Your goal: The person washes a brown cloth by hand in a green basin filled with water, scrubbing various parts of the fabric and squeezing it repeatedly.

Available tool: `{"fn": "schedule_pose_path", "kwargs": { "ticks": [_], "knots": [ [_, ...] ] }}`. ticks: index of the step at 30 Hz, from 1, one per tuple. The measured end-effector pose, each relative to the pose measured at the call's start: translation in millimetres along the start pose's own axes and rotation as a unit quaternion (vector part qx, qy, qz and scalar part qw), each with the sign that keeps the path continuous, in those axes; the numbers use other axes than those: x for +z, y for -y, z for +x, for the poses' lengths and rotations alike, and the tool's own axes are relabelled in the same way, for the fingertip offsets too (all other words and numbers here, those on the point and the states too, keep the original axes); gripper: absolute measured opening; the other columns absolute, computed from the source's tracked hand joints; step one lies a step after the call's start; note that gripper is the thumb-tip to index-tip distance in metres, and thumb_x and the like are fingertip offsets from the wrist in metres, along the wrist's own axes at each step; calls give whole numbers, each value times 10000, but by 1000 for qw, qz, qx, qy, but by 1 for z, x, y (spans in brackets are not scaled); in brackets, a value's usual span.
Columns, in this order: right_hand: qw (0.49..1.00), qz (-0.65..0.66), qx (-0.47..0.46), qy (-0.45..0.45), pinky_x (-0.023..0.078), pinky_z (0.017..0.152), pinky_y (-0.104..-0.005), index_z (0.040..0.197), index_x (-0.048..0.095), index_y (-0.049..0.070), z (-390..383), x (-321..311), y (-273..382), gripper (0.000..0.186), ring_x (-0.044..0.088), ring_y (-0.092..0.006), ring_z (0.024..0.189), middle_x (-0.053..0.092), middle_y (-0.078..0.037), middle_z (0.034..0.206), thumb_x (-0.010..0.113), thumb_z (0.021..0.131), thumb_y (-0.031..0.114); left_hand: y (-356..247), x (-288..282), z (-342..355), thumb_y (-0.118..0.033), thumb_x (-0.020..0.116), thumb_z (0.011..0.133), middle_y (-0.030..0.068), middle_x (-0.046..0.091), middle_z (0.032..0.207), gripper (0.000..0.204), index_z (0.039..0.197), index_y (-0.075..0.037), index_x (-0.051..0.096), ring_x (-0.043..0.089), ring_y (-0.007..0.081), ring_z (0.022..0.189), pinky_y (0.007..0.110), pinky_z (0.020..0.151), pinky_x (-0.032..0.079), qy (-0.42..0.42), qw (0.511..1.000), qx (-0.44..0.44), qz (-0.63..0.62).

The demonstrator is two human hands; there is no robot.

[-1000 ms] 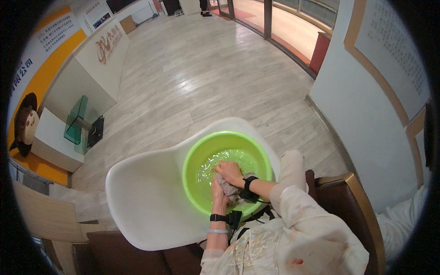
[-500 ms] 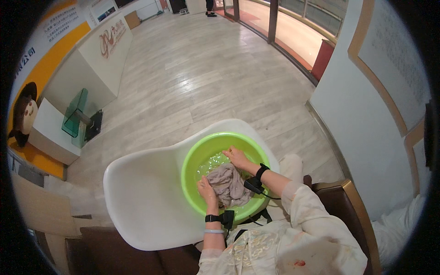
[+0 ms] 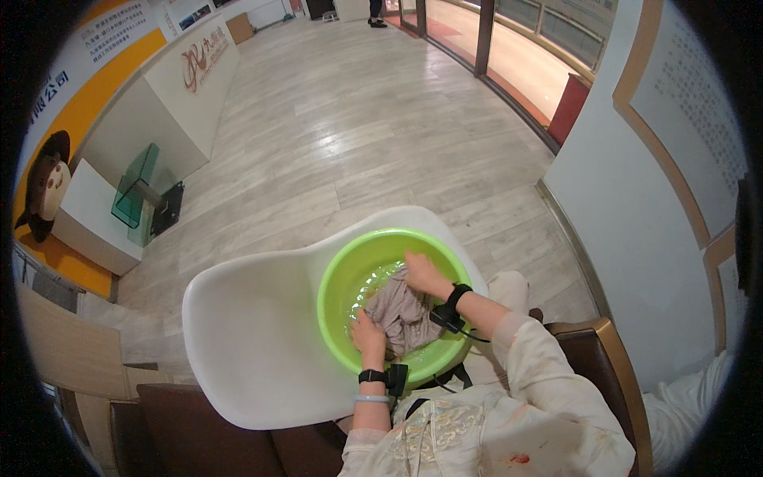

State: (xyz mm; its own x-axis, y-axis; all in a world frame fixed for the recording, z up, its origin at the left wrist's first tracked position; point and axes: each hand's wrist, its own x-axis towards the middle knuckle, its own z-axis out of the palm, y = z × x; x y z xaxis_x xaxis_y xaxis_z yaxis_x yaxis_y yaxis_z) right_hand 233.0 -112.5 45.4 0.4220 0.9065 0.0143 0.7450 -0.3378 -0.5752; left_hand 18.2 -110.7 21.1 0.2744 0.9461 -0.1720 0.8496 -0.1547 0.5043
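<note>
A wet greyish-mauve cloth (image 3: 402, 312) lies bunched in shallow water inside a bright green basin (image 3: 334, 274). My right hand (image 3: 425, 275) is closed on the cloth's far edge, close to the basin's far right side. At the cloth's left edge, my left hand (image 3: 369, 337) has its fingers bent around the fabric, with the fingertips partly hidden. Each wrist wears a black strap with a small black box and a cable. A pale bracelet sits on the left forearm.
The basin rests on a white moulded chair (image 3: 246, 338) whose shell extends to the left. A brown armchair arm (image 3: 600, 358) is close on my right. Farther off are a white counter (image 3: 179, 103), a clear green stand (image 3: 139, 191) and a person's legs (image 3: 376, 12).
My right hand has shifted slightly right and now meets the cloth, where before it was over the water. The cloth has spread toward it. My left hand has moved slightly right.
</note>
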Motion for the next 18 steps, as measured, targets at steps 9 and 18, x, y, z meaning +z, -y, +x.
{"fn": "schedule_pose_path", "kwargs": {
  "ticks": [9,18],
  "knots": [
    [986,-79,-2,145,479,758,-462,966,569,-56,-16,15,18,357,590,-395,900,601,-270,923,605,731,210,-13,-1,13,-215,620,760,277,497,1134,524,1177,43,434,485,404,1040,448,910,372,-105,978,19,-177],
    [992,-97,-25,78,500,703,-466,1038,537,23,-27,17,25,346,583,-416,854,553,-252,980,584,695,47,-12,-2,2,-318,623,796,297,583,984,486,1117,16,474,545,466,938,485,796,435,-15,994,-33,-105]
  ]
}}
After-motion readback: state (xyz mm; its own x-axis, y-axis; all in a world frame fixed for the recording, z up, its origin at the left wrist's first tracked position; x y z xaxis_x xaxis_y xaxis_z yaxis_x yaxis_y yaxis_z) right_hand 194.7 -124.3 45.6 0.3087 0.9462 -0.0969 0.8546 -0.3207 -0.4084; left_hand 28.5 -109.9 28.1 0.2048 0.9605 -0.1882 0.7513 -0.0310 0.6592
